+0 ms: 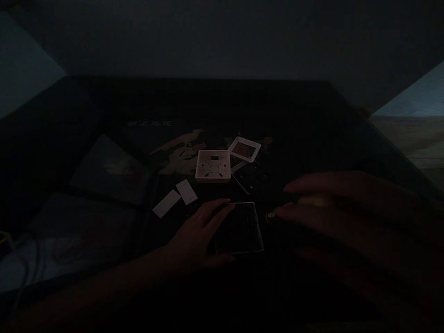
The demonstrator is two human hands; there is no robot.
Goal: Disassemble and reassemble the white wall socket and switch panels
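Observation:
The scene is very dark. My left hand [194,238] grips a square, light-rimmed switch housing [257,226], its fingers along the far edge and its thumb on the near side. The inside of that housing is too dark to make out. To the right, my right hand [340,208] is smeared by motion, its fingers closed around a yellowish thing [315,200] that I cannot name. By its fingertips shows a small gold-coloured piece [270,215]. Two white rectangular plates [167,203] lie beyond my left hand.
A white square back box [213,176] lies face up in the middle. Behind it to the right are a white square frame [255,155] and a dark frame piece [241,180]. The dark tabletop [294,115] bears a bird picture [183,138]. Cables [24,263] run at far left.

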